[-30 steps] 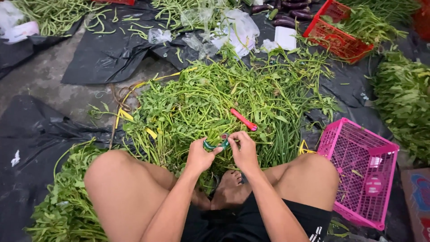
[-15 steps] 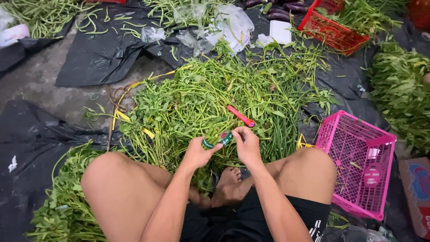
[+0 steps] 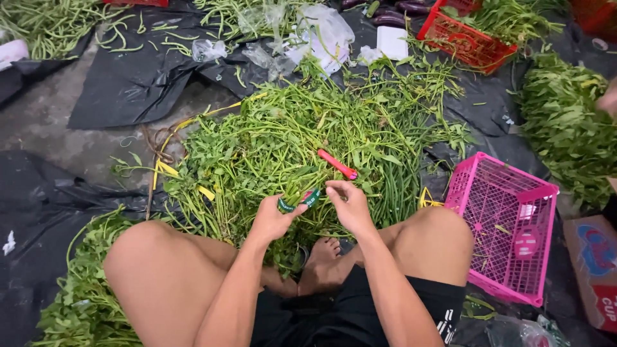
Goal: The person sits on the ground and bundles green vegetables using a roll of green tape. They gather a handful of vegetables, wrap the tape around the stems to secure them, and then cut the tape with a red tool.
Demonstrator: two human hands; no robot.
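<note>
- Head view: left hand point(image 3: 273, 220) pinches a small glossy green tape roll point(image 3: 297, 202); right hand point(image 3: 350, 207), at its 3 o'clock, fingers the loose end.
- Leafy, thin-stemmed greens point(image 3: 289, 141) heap at 12 o'clock; pink plastic lattice crate point(image 3: 508, 225) at 3 o'clock.

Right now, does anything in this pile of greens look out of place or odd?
Yes. A pink-red knife lies loose on top of the heap of greens, just beyond the right hand, where stems could hide it. The pink crate sits tilted beside the right knee. Stray green beans are scattered over the black plastic sheet.
</note>
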